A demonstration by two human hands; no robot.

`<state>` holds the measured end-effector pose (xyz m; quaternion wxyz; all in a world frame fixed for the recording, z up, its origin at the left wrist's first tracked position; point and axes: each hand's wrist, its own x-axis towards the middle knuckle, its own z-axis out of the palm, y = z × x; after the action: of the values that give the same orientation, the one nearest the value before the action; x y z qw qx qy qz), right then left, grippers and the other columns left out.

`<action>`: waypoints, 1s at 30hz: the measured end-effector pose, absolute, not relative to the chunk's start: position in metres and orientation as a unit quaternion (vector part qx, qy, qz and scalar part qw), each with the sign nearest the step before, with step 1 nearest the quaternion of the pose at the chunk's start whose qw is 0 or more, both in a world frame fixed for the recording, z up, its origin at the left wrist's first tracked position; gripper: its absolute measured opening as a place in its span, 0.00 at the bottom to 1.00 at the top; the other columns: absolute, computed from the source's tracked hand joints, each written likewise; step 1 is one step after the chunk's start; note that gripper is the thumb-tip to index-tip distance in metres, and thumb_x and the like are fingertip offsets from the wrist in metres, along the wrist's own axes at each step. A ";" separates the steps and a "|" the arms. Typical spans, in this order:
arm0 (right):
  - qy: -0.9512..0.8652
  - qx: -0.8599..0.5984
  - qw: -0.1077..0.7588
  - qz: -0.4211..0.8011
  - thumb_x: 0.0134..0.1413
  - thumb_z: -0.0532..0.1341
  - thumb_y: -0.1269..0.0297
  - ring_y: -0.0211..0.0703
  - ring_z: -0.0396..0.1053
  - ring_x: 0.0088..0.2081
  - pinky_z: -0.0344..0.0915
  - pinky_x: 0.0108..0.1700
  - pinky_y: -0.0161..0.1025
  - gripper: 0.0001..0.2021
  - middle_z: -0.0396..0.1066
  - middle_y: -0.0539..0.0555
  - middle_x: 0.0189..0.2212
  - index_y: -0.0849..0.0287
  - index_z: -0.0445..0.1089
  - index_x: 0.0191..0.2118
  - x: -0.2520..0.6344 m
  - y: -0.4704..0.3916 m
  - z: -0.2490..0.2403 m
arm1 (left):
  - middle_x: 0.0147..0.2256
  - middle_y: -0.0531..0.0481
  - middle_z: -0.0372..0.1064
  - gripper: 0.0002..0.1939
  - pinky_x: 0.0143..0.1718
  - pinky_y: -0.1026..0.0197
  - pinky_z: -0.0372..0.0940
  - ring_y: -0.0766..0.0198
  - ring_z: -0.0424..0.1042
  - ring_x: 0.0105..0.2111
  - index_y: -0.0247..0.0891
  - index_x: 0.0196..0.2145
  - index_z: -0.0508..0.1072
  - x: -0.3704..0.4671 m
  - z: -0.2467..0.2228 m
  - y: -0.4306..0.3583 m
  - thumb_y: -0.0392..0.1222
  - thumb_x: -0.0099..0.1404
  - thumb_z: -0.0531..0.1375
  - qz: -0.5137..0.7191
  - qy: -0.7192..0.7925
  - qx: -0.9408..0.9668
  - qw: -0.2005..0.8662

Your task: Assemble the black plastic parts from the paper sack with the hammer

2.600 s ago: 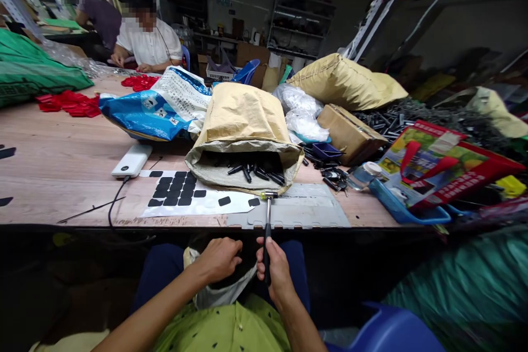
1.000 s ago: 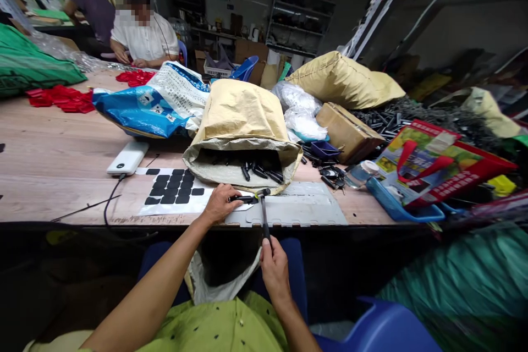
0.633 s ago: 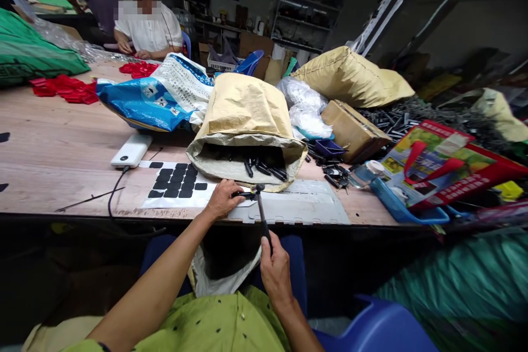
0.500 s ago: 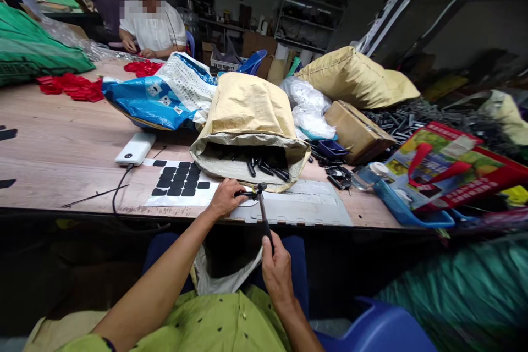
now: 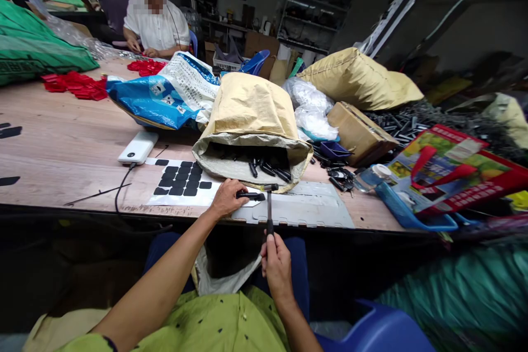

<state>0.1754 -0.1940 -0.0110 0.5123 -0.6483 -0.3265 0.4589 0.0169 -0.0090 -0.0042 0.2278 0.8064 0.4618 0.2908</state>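
My left hand [image 5: 226,198] is closed around one end of a black rod-like piece [image 5: 253,196], holding it low over the table edge with its tip pointing right. In my right hand [image 5: 277,264] is a small hammer [image 5: 269,209], gripped by its dark handle. The hammer head is up, just right of the black piece's tip; I cannot tell whether they touch. Straight ahead lies a tan sack [image 5: 251,102], its mouth facing me, with several black pieces [image 5: 270,169] inside. Left of my left hand is a white sheet [image 5: 202,193] bearing rows of black rounded pads [image 5: 180,179].
A white power bank [image 5: 138,148] with a cable lies on the left. Behind it is a blue-and-white bag [image 5: 160,96]. To the right are a cardboard box [image 5: 358,132], a blue tray [image 5: 398,209] and a red carry bag [image 5: 449,168]. A person [image 5: 154,27] sits across the table.
The hammer head has shifted right, off the black piece and slightly past its tip, and its handle is now nearly upright. My left hand keeps its hold on the piece.
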 end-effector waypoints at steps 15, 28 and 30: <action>-0.120 -0.547 0.559 0.612 0.44 0.69 0.40 0.29 0.53 0.15 0.49 0.14 0.29 0.30 0.65 0.44 0.21 0.59 0.70 0.45 0.182 -0.188 -0.009 | 0.35 0.49 0.71 0.10 0.42 0.55 0.60 0.56 0.64 0.39 0.41 0.40 0.79 0.016 -0.010 -0.007 0.45 0.61 0.65 0.280 0.452 0.820 0.213; -0.127 -0.540 0.560 0.615 0.45 0.68 0.39 0.29 0.54 0.15 0.48 0.15 0.29 0.30 0.65 0.43 0.20 0.59 0.69 0.44 0.182 -0.188 -0.011 | 0.35 0.49 0.71 0.15 0.44 0.56 0.60 0.58 0.65 0.39 0.41 0.40 0.78 0.013 0.003 -0.013 0.49 0.70 0.54 0.329 0.431 0.794 0.274; -0.129 -0.539 0.560 0.616 0.45 0.68 0.39 0.29 0.54 0.15 0.48 0.15 0.29 0.29 0.65 0.43 0.21 0.59 0.69 0.44 0.182 -0.188 -0.011 | 0.35 0.49 0.70 0.16 0.43 0.58 0.60 0.59 0.66 0.38 0.40 0.39 0.77 0.010 0.014 -0.028 0.50 0.71 0.53 0.343 0.428 0.778 0.307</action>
<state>0.1823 -0.1880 -0.0112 0.5604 -0.5389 -0.1291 0.6156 0.0102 -0.0277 0.0143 0.3066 0.7780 0.4277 0.3431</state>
